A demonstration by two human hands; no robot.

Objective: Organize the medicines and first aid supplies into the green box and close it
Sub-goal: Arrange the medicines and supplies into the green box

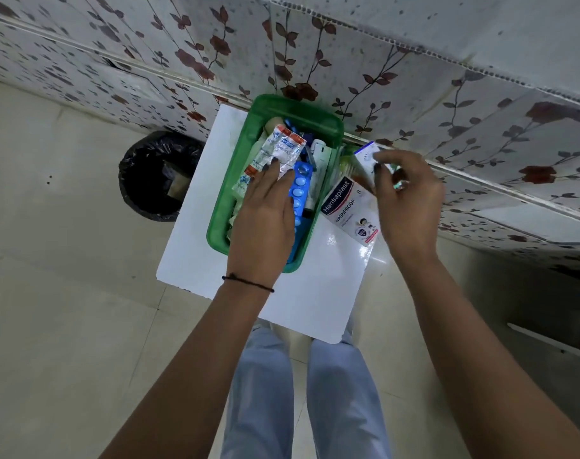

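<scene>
The green box [222, 207] stands open on a small white table [196, 246], filled with medicine strips and bottles. My left hand [265, 220] lies flat over the box, its fingers pressing a silver sachet strip [278, 150] and a blue blister pack [300, 187]. A white bottle [320, 154] lies deeper inside the box. To the right of the box, my right hand [407, 200] holds a small white and blue carton [368, 157] by its fingertips. Below that carton a white Hansaplast plaster box [351, 207] lies on the table beside the green box.
A black-lined waste bin [156, 173] stands on the floor left of the table. A floral-patterned wall [414, 77] runs just behind the table. My legs in light trousers [301, 392] are below the table's near edge.
</scene>
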